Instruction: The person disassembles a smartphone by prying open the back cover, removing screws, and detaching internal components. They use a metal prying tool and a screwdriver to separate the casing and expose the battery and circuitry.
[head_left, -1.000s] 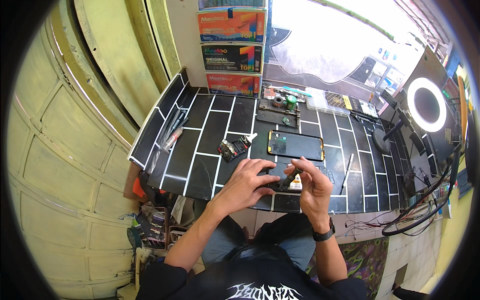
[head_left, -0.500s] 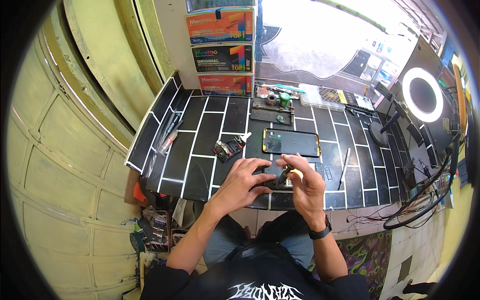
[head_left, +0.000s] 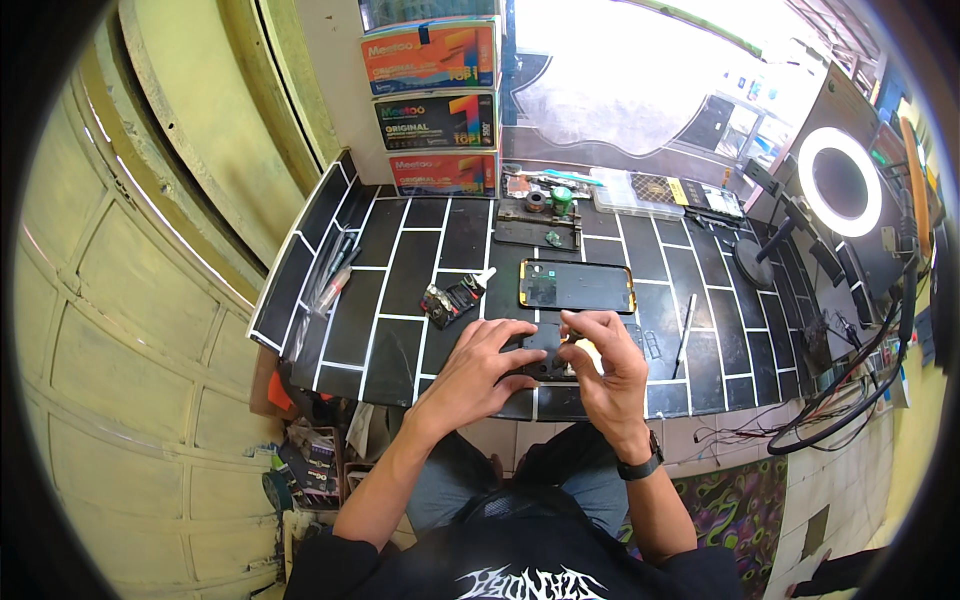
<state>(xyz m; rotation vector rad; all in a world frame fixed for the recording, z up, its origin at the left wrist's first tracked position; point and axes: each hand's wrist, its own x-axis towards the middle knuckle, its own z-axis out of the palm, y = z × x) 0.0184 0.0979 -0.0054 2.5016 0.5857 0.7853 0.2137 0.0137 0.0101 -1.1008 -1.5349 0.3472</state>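
Observation:
An opened phone [head_left: 543, 342] lies near the table's front edge, its dark inner side up. My left hand [head_left: 478, 366] grips its left end, fingers along the top and thumb at the near edge. Over the phone's middle, my right hand [head_left: 612, 372] is closed in a pinch around a small dark screwdriver [head_left: 574, 338], mostly hidden by the fingers. Just beyond the phone lies a detached black back cover [head_left: 580, 286] with yellowish edges. To the left of it rests a small black-and-red packet [head_left: 452, 300] with a white tip.
A thin pen-like tool [head_left: 686, 335] lies at right. Farther back are a dark tray [head_left: 515, 232] with small spools, a clear plastic case [head_left: 635, 196] and stacked boxes [head_left: 440, 122]. A ring light [head_left: 868, 205] stands at right; pen-shaped tools [head_left: 335, 285] lie at left.
The right fingers have closed lower around the screwdriver, whose handle shows less than before. My left hand keeps its hold on the phone. The whole view has shifted slightly.

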